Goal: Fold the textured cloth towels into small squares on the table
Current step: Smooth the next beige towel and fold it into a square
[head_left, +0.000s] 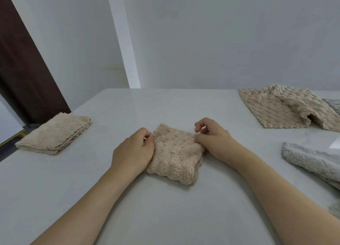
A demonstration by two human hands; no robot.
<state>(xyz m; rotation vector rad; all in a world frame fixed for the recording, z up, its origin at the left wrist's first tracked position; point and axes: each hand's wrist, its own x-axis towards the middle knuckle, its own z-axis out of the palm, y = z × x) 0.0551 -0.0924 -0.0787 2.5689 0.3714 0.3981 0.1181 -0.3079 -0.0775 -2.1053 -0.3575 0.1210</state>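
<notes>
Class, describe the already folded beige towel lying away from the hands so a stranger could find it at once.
Start at the white table and go to its far left edge, near the dark brown panel. The folded beige towel lies there alone, a neat layered square, unlike the one between the hands or the loose ones on the right.

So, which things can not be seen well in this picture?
- Left hand fingertips: curled behind its own knuckles at the beige towel edge, head view.
- Grey towel: cut off by the right frame edge.
- Folded stack: layer count too small to tell.
</notes>
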